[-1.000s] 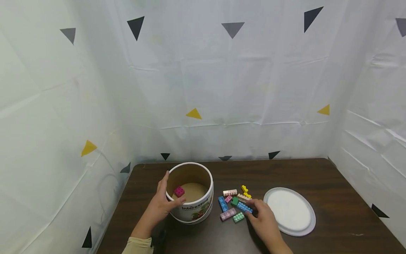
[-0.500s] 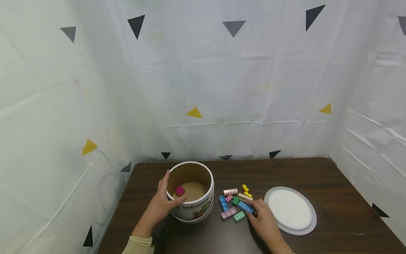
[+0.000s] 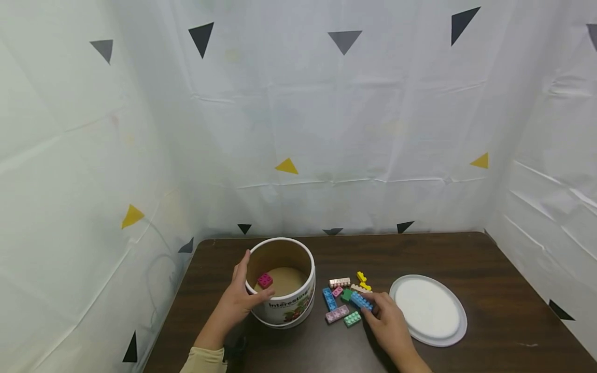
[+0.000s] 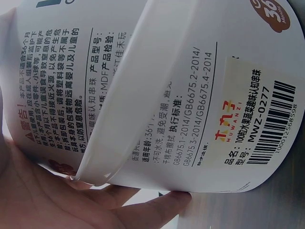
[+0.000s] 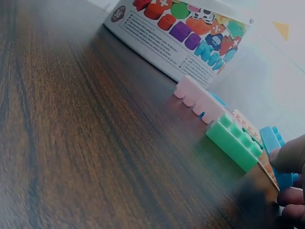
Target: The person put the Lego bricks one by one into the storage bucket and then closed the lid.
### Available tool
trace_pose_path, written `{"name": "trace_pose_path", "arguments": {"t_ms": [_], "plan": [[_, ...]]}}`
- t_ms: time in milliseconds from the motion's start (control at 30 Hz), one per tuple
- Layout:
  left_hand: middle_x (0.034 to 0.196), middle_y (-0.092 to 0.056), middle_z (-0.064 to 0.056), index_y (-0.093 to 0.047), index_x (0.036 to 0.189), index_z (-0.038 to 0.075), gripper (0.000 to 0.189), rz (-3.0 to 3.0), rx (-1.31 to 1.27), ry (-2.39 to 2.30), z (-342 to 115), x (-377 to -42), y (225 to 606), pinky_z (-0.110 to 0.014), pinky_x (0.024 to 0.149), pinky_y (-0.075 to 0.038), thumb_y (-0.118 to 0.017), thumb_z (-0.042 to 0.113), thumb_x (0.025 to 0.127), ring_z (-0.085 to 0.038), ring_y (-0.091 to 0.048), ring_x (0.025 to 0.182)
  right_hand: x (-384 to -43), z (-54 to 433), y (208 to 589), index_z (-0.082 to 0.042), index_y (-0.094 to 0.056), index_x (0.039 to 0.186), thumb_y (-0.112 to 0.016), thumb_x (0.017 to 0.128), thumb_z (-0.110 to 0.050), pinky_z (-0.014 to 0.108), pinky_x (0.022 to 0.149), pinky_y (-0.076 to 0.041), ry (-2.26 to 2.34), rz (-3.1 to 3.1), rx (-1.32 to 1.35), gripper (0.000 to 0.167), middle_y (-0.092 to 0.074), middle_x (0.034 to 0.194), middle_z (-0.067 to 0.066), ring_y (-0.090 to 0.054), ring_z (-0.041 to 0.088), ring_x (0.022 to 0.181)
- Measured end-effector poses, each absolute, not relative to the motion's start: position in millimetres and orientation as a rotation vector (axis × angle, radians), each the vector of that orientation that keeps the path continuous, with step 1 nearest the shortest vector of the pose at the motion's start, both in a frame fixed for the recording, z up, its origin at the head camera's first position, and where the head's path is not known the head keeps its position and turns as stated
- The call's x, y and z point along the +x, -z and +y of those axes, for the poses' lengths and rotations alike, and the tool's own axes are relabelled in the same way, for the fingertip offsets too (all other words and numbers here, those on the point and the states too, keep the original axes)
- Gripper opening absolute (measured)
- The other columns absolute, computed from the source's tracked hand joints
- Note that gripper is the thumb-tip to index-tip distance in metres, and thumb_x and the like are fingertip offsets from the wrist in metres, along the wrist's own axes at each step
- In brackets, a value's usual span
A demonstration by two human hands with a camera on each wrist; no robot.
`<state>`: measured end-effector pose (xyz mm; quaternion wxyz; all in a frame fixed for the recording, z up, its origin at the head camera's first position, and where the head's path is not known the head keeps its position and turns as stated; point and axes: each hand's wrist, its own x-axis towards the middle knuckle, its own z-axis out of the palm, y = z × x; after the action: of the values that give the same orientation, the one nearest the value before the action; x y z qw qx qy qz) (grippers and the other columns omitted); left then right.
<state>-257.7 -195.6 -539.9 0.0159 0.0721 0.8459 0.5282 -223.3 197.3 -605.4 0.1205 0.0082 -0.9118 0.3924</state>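
My left hand (image 3: 238, 300) holds the white paper bucket (image 3: 283, 311) at its left side, fingers along the outer wall and thumb at the near rim. One dark pink building brick (image 3: 265, 281) lies inside the bucket. My right hand (image 3: 386, 320) pinches a long blue building brick (image 3: 360, 300) between thumb and fingers. In the right wrist view that blue brick (image 5: 275, 148) stands tilted beside the mint green brick (image 5: 233, 140). Around it on the table lie a dark green brick (image 3: 346, 295), a lilac brick (image 3: 337, 314) and another blue brick (image 3: 329, 299).
Beige bricks (image 3: 339, 282), a small pink brick (image 3: 337, 291) and yellow pieces (image 3: 362, 277) lie behind the pinched brick. To the right, a round white lid (image 3: 428, 310) rests on the dark wooden table (image 3: 503, 300). White sheeting (image 3: 345, 129) surrounds the table.
The blue brick under my right fingers has shifted slightly up and tilted. My left hand and the bucket have stayed in place.
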Motion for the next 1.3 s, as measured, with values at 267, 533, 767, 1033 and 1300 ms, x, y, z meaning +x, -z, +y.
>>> {"name": "trace_pose_path", "arguments": {"t_ms": [267,533,767,1033,1300], "plan": [[0.179,-0.019,-0.013,-0.004,0.176,0.034,0.124,2.628,0.219,-1.644,-196.3,-258.2,540.7,-0.072,0.124,-0.034,-0.09,0.048,0.088,-0.047,-0.036,0.158,-223.7,197.4,605.6,-0.014,-0.08,0.124,-0.083,0.096,-0.011,0.022,0.067,-0.045,-1.235,-2.646,-0.031,0.028,-0.062,0.095,0.001,-0.053,0.008,0.081],[0.179,-0.02,-0.012,-0.005,0.176,0.035,0.122,2.648,0.215,-1.639,-195.2,-260.9,540.4,-0.073,0.123,-0.035,-0.089,0.048,0.088,-0.047,-0.037,0.157,-227.8,196.5,606.5,-0.01,-0.077,0.128,-0.083,0.098,-0.013,0.02,0.079,-0.056,-1.439,-2.493,-0.073,0.031,-0.078,0.114,0.008,-0.065,0.006,0.089],[0.179,-0.02,-0.013,-0.006,0.177,0.033,0.124,2.644,0.227,-1.64,-194.6,-260.5,542.3,-0.071,0.123,-0.035,-0.09,0.051,0.087,-0.047,-0.038,0.156,-225.6,189.0,591.9,-0.01,-0.077,0.127,-0.084,0.098,-0.025,0.019,0.086,-0.056,-1.819,-2.298,-0.195,0.034,-0.077,0.117,0.011,-0.068,0.008,0.098],[0.178,-0.021,-0.014,-0.006,0.177,0.03,0.123,2.664,0.225,-1.618,-195.8,-257.9,541.3,-0.072,0.122,-0.037,-0.089,0.049,0.088,-0.047,-0.04,0.155,-223.0,160.2,537.4,-0.009,-0.067,0.138,-0.079,0.102,-0.018,0.031,0.091,-0.061,-2.236,-2.076,-0.168,0.039,-0.069,0.115,0.011,-0.071,0.023,0.103],[0.178,-0.02,-0.015,-0.005,0.177,0.031,0.123,2.65,0.231,-1.634,-192.2,-261.6,540.0,-0.072,0.122,-0.036,-0.089,0.051,0.088,-0.048,-0.038,0.156,-230.2,115.6,496.8,-0.007,-0.063,0.141,-0.074,0.105,-0.019,0.035,0.094,-0.061,-2.587,-1.861,0.02,0.04,-0.069,0.114,0.006,-0.073,0.026,0.103]]}}
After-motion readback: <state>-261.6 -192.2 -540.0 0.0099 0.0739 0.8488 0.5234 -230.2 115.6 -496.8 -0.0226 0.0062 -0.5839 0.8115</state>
